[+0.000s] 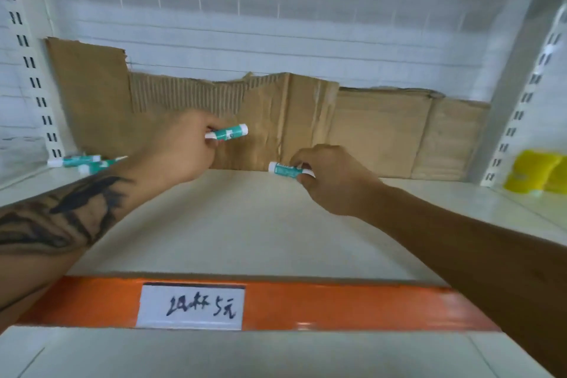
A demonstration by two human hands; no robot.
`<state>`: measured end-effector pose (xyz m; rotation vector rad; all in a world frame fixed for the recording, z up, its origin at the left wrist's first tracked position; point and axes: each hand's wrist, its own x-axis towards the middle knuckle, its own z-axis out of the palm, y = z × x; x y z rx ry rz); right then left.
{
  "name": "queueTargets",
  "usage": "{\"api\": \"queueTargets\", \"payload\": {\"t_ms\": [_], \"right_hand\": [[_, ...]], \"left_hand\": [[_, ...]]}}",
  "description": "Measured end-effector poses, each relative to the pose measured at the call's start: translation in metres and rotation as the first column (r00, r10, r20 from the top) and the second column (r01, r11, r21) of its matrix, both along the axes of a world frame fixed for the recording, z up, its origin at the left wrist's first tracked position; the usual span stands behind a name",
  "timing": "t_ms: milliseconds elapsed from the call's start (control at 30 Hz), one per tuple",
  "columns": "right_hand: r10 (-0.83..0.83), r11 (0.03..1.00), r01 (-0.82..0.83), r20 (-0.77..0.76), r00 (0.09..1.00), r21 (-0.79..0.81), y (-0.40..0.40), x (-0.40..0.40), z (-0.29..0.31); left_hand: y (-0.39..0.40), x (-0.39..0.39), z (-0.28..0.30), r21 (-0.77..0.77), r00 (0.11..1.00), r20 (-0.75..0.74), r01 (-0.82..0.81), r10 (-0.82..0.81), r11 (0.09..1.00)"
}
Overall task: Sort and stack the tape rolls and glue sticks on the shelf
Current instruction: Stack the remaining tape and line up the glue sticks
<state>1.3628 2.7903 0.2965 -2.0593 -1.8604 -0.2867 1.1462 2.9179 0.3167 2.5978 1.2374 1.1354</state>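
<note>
Up at mid-frame, the left hand (184, 147) pinches a glue stick (228, 133) held above the shelf (245, 224), its cap end pointing right. Just right of centre, the right hand (331, 178) grips a second stick (287, 169) low at the shelf's back, close to the cardboard (368, 132) lining the rear wall. Two more sticks (79, 162) lie at the left edge of the frame. An orange rail (337, 304) with a price label (190, 307) runs along the bottom, and a yellow packet (534, 170) sits at far right.

glue sticks (228, 132) x4 | hands (181, 150) x2 | price tag (190, 306) x1 | cardboard (368, 129) x1
</note>
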Motion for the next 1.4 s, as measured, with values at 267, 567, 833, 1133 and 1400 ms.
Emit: {"api": "queueTargets", "payload": {"t_ms": [267,567,833,1133,1400], "right_hand": [[-0.400,0.911,0.395,0.022,0.916,0.117,-0.267,0.135,0.017],[-0.737,0.669,0.727,0.010,0.676,0.155,-0.565,0.217,0.015],[-0.862,0.499,0.852,-0.004,0.506,0.159,-0.704,0.277,0.007],[-0.896,0.438,0.880,0.012,0.443,0.185,-0.749,0.406,-0.005],[-0.854,0.510,0.841,-0.008,0.520,0.179,-0.730,0.556,0.010]], "left_hand": [[-0.178,0.203,-0.001,0.019,0.887,0.029,0.461,-0.461,0.887],[-0.427,0.380,-0.025,0.030,0.625,-0.007,0.781,-0.781,0.624],[-0.562,0.481,-0.022,0.018,0.486,-0.061,0.874,-0.872,0.486],[-0.609,0.614,-0.020,0.017,0.438,-0.099,0.899,-0.894,0.438],[-0.587,0.747,-0.004,-0.019,0.485,-0.151,0.870,-0.862,0.493]]}}
